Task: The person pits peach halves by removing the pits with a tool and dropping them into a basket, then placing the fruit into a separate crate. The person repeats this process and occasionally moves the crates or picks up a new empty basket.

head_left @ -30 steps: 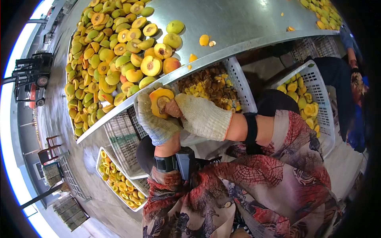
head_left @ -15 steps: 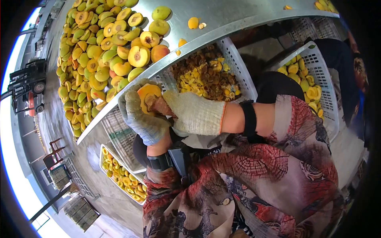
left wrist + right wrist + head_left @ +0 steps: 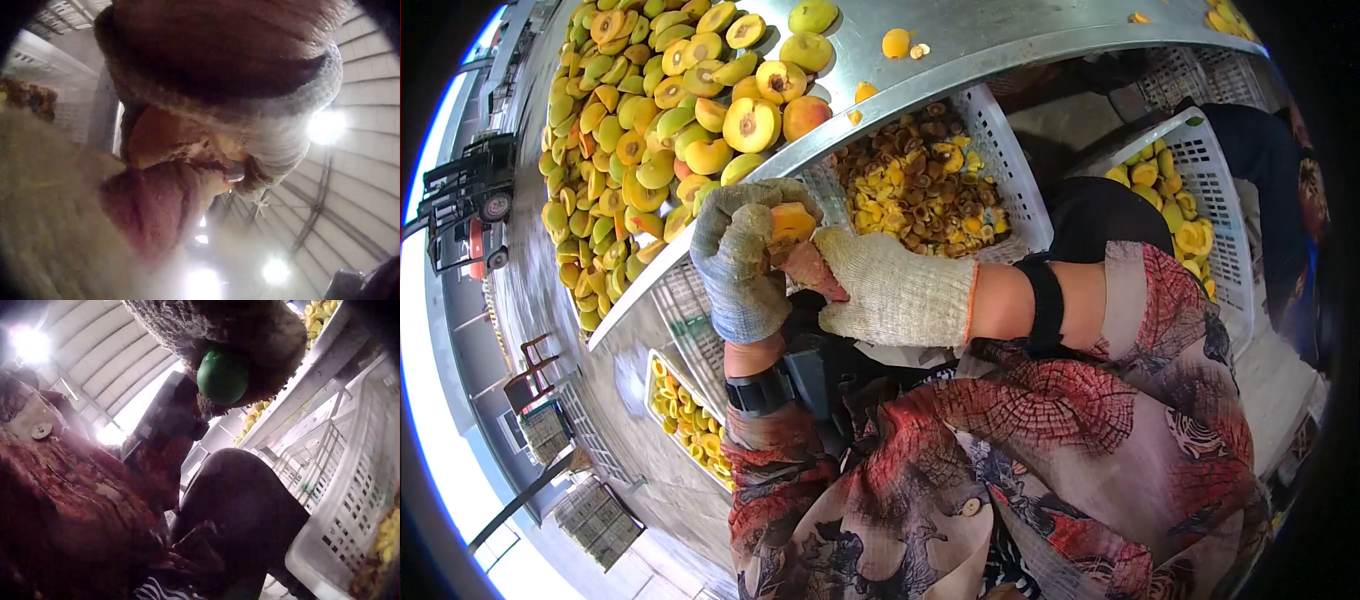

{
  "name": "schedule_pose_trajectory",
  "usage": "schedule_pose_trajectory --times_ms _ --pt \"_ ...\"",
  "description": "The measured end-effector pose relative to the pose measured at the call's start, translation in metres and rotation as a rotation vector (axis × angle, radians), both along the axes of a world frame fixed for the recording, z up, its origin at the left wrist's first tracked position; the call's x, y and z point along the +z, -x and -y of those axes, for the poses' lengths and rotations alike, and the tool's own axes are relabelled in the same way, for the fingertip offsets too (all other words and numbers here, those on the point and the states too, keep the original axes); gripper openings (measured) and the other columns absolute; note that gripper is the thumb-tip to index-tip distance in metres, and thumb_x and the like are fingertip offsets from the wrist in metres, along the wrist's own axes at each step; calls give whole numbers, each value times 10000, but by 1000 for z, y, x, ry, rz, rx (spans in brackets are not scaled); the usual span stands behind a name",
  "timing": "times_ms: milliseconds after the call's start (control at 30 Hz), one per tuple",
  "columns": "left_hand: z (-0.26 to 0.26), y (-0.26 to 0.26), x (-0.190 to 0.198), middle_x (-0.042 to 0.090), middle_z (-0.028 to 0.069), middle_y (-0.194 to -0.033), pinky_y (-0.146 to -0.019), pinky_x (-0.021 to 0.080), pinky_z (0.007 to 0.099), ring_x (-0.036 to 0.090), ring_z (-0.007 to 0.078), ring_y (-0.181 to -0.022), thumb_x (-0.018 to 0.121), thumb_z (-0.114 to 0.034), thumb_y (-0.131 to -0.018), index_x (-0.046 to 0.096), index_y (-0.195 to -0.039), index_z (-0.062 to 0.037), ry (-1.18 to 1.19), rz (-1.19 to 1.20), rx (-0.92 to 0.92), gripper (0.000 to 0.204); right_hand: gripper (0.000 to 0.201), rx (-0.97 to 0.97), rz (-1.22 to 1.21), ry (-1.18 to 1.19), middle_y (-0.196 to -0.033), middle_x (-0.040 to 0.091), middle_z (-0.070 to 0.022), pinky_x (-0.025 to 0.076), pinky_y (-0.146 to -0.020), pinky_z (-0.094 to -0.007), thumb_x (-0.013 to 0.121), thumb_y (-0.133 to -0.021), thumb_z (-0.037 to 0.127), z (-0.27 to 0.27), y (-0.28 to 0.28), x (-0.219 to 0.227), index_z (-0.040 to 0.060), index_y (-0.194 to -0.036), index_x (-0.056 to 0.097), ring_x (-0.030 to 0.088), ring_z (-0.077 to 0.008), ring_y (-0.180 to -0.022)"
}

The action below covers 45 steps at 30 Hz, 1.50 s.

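Note:
In a pale knitted glove, my left hand (image 3: 745, 265) grips an orange-yellow fruit piece (image 3: 792, 223), its fingers curled over it. My gloved right hand (image 3: 900, 292) meets it from the right, a reddish-brown covered thumb (image 3: 810, 268) against the fruit's lower edge. A small metal tip (image 3: 234, 171) shows beside that thumb and the fruit flesh (image 3: 165, 134) in the left wrist view. From the curled right hand (image 3: 250, 331) a rounded green end (image 3: 223, 377) sticks out in the right wrist view. The fingers hide most of the tool.
Many halved fruits (image 3: 640, 150) lie on a metal table (image 3: 960, 40). Below its edge, a white crate (image 3: 1012, 170) holds brown and yellow scraps (image 3: 920, 180). Fruit-filled crates stand at right (image 3: 1225, 215) and lower left (image 3: 690, 420). A forklift (image 3: 475, 205) is far left.
The left hand has turned, its fingers now covering more of the fruit's cut face. Both hands sit further left than a second ago, and the camera view has shifted.

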<state>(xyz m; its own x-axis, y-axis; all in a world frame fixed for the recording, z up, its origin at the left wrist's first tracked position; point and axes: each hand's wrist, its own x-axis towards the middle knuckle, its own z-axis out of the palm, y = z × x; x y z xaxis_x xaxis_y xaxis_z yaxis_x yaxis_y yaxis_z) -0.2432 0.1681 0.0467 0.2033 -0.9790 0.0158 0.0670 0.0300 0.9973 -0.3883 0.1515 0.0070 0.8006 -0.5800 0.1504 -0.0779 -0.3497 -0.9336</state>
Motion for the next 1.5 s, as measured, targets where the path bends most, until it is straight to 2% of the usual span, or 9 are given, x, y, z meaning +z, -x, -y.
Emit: schedule_pose_trajectory --times_ms 200,500,667,867,1067,1233,1300,1433,1500 --pt "5 -2 5 635 158 -872 -678 509 326 612 219 -737 577 -219 -828 574 -880 27 -17 52 -69 252 252 118 -91 -375 -737 484 -108 410 -588 -392 644 -666 141 8 -1 8 57 -844 486 524 -296 -684" --pt "3 -1 13 642 132 -877 -676 498 286 600 181 -740 600 -195 -791 599 -887 26 -166 257 -80 241 299 136 -111 -10 -796 608 -207 498 -705 -425 645 -665 168 9 3 7 -5 -873 519 617 -371 -811" --pt "1 -3 11 645 112 -874 -676 493 273 596 161 -742 616 -177 -772 609 -888 22 -205 93 -70 230 312 137 -261 -150 -818 622 -211 498 -721 -429 649 -667 161 9 -2 7 -12 -897 530 616 -383 -836" --pt "-1 -7 10 646 126 -883 -702 497 286 606 177 -757 611 -187 -775 599 -862 24 -214 99 -115 229 246 347 -354 -795 -665 603 -125 521 -558 -368 683 -674 181 27 19 45 -12 -777 572 626 -259 -606" --pt "-11 -4 -1 617 161 -896 -713 529 387 614 255 -792 552 -384 -829 566 -946 34 -171 43 -53 434 176 486 -7 -1455 -621 564 -50 494 -467 -289 682 -743 170 17 24 29 39 -730 565 556 -155 -500" --pt "-13 10 -11 578 206 -1028 -760 530 480 597 336 -881 466 -441 -883 518 -1058 33 12 -383 39 508 140 591 249 -1755 -619 530 -36 455 -427 -248 659 -770 140 11 24 28 50 -760 553 540 -121 -486" --pt "-13 20 -22 578 207 -1058 -789 514 499 592 354 -915 458 -473 -883 527 -1094 21 -9 -810 187 541 135 603 258 -1698 -647 538 -37 447 -424 -232 643 -774 126 14 24 37 41 -821 550 532 -115 -481" --pt "-1 5 -27 625 159 -996 -783 505 451 607 301 -883 547 -490 -839 559 -1084 -22 29 -872 419 529 351 534 236 -1426 -738 553 -52 470 -462 -257 710 -716 173 35 25 41 21 -960 509 570 -137 -551" --pt "-5 -10 -18 629 168 -985 -796 504 449 607 303 -879 562 -490 -832 575 -1041 -20 89 -954 434 514 402 264 -59 -910 -782 560 -45 489 -564 -266 732 -704 160 41 21 47 17 -1002 504 569 -127 -642"
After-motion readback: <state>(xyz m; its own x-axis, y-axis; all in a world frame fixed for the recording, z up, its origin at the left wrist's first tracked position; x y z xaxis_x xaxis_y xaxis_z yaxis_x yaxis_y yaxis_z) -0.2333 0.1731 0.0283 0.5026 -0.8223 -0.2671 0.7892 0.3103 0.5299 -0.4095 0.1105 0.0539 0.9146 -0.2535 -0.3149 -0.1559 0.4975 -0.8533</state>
